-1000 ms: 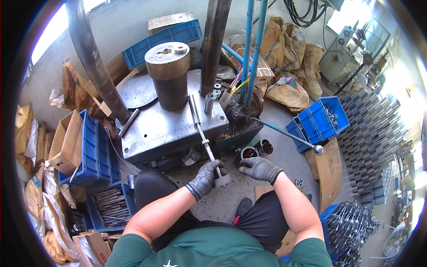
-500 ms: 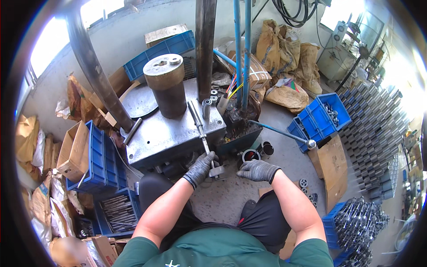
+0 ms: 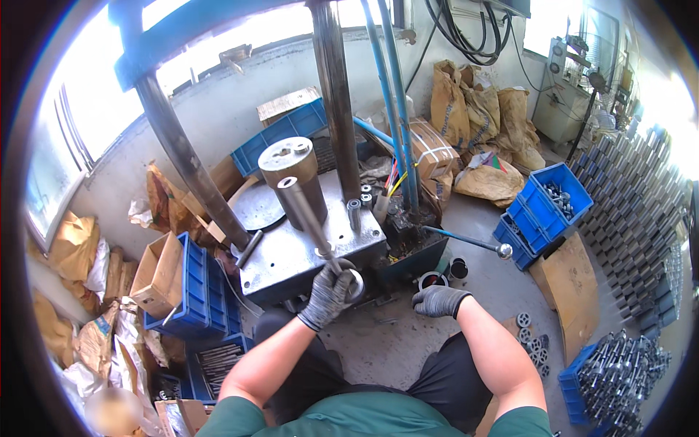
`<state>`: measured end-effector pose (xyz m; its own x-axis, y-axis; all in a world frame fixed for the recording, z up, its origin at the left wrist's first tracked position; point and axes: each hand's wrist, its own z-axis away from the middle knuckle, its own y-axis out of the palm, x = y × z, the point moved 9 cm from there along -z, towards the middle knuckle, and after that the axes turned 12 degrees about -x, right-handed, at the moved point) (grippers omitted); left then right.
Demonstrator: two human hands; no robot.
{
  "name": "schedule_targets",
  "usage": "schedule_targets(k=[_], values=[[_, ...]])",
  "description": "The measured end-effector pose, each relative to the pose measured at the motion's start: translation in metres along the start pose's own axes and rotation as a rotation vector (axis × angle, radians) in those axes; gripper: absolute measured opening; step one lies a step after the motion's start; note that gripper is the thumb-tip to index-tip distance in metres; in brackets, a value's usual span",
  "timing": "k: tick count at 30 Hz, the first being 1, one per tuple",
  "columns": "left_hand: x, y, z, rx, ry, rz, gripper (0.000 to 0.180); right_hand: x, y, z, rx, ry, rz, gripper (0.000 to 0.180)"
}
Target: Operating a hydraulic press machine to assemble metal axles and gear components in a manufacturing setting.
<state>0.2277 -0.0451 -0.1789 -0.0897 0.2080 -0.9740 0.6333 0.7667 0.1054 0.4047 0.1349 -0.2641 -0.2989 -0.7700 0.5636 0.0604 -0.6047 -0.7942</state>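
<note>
Left hand point(image 3: 328, 298) grips the rod point(image 3: 309, 224) low, seemingly to keep its top free; right hand point(image 3: 440, 301) curls by a tube point(image 3: 433, 279), grasp unclear from here

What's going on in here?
Someone's gloved left hand grips a long metal rod. The rod slants upward, its far end overlapping, in this view, a thick upright cylinder that stands on a metal block. The gloved right hand is curled near a round open container; whether it holds anything can't be made out.
</note>
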Motion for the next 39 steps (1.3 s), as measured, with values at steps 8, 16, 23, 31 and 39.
schedule_targets(k=[8, 16, 23, 31, 39], values=[[-0.155, -0.074, -0.141, -0.171, 0.47, -0.079, 0.009, 0.01, 0.002, -0.001, 0.051, -0.05, 0.012, 0.035], [-0.197, -0.124, -0.295, -0.458, 0.484, -0.334, 0.004, 0.019, 0.005, -0.021, 0.041, -0.087, 0.022, 0.04], [-0.184, -0.112, -0.336, -0.515, 0.386, -0.51, 0.019, 0.023, 0.004, -0.018, 0.104, -0.021, 0.002, 0.044], [-0.164, -0.113, -0.337, -0.481, 0.373, -0.377, 0.017, 0.038, 0.007, -0.007, 0.039, -0.139, 0.107, 0.042], [-0.155, -0.102, -0.345, -0.416, 0.362, -0.491, 0.023, 0.13, -0.093, 0.048, -0.308, -0.389, 0.283, 0.033]])
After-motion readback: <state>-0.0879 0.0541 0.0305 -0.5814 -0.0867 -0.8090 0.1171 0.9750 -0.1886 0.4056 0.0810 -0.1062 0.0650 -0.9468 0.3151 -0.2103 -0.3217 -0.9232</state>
